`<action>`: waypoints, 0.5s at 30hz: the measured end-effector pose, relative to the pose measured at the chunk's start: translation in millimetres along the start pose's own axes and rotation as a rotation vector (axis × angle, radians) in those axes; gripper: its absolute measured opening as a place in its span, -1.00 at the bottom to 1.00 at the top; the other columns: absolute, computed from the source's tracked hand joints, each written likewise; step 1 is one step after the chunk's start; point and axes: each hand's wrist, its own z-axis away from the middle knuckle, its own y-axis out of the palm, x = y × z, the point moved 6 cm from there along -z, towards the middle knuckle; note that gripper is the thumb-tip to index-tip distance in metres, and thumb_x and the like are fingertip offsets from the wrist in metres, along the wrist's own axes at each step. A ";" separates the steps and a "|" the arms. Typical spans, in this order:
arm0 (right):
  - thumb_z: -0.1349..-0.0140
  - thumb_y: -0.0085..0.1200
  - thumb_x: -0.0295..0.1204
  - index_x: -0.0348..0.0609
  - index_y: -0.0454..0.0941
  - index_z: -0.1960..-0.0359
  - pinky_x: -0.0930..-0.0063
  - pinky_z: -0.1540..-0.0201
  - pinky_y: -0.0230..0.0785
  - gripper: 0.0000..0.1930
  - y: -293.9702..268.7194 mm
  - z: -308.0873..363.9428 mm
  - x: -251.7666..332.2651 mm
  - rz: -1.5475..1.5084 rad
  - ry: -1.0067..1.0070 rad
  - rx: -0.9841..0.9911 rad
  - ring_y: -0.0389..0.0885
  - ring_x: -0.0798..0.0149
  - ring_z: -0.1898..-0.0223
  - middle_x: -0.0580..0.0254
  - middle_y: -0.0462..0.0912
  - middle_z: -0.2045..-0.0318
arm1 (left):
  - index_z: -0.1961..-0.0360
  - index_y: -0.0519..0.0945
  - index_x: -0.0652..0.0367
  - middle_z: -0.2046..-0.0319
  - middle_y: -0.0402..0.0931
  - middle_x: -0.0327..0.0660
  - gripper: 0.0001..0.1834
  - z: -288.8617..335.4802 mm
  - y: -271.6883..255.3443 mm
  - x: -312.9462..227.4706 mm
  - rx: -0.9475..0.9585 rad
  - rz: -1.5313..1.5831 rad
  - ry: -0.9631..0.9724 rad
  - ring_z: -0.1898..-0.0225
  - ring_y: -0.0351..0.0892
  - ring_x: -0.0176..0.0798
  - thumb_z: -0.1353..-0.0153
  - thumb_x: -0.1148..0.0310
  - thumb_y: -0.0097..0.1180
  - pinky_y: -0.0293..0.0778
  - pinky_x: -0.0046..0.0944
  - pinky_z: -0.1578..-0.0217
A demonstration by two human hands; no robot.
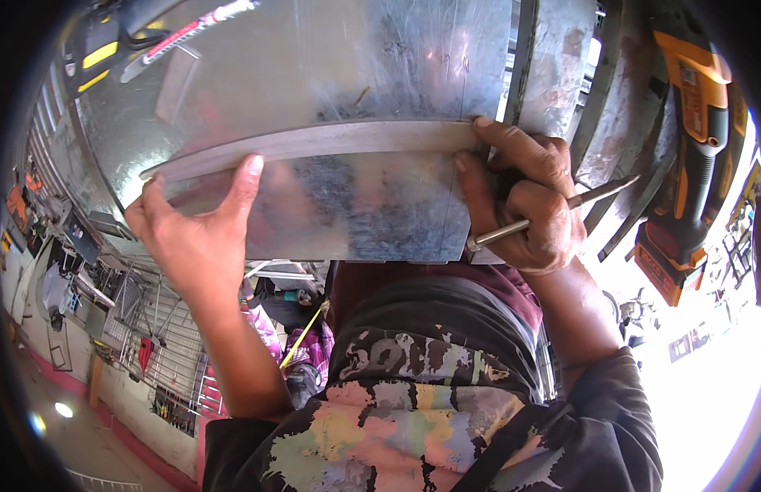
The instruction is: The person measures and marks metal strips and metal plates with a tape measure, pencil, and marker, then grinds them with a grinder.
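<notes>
A long, narrow grey flat bar (pixel 331 141) lies across the shiny metal sheet (pixel 380 205). My left hand (pixel 202 238) grips the bar near its left end, thumb on the near edge and fingertips at the tip. At the other end, my right hand (pixel 536 197) has thumb and index finger on the bar, close to the sheet's right edge. A slim pointed metal scriber (pixel 590 195) is tucked between the right hand's curled fingers, its sharp tip pointing right, away from the bar. Thin lines run along the sheet beyond the bar.
An orange and black cordless power tool (pixel 696 107) rests on the slatted metal bench (pixel 553 70) at the right. Far left on the sheet lie a red and white pen-like tool (pixel 184 37) and a yellow and black tool (pixel 99 55). Wire racks (pixel 151 328) stand lower left.
</notes>
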 end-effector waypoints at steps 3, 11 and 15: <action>-0.17 0.46 -0.72 -0.13 0.22 0.23 0.40 0.39 0.53 -0.48 -0.7 -0.4 -0.2 0.001 -0.004 0.032 0.63 0.20 0.39 -0.27 0.74 -0.03 | -0.18 0.56 0.60 -0.14 0.44 0.32 0.17 2.4 2.3 5.0 -0.021 0.017 0.002 -0.18 0.54 0.29 0.19 -0.23 0.73 0.51 0.18 -0.21; -0.20 0.46 -0.70 -0.14 0.22 0.22 0.41 0.38 0.53 -0.49 0.7 0.9 1.5 0.027 -0.005 0.045 0.64 0.21 0.38 -0.28 0.73 -0.04 | -0.20 0.55 0.63 -0.16 0.44 0.34 0.17 3.7 2.6 2.9 -0.003 0.044 -0.018 -0.19 0.54 0.27 0.15 -0.20 0.73 0.50 0.15 -0.22; -0.20 0.46 -0.69 -0.15 0.22 0.23 0.42 0.38 0.53 -0.49 2.1 -0.5 3.1 0.042 -0.012 0.058 0.64 0.22 0.38 -0.28 0.73 -0.04 | -0.20 0.55 0.63 -0.15 0.44 0.35 0.17 4.4 1.9 2.4 -0.013 0.055 -0.029 -0.19 0.54 0.28 0.15 -0.21 0.73 0.50 0.15 -0.21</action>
